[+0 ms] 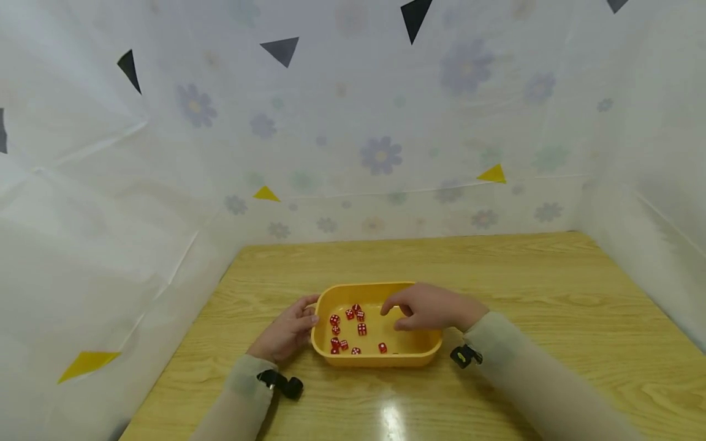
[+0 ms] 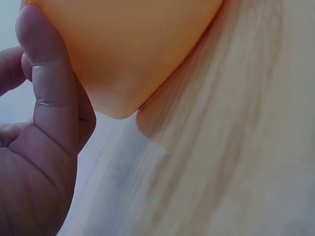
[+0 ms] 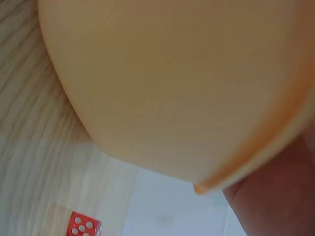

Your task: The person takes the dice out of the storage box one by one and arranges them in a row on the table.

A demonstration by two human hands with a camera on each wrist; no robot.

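Nearest on the wooden bench (image 1: 551, 288), the left hand (image 1: 287, 334) rests its relaxed fingers (image 2: 49, 83) against the left end of a yellow oval tray (image 1: 375, 358). Inside lie red dice (image 1: 361, 329). Over the tray's right half, the right hand (image 1: 432, 306) hovers, fingers curled; any grip cannot be told.
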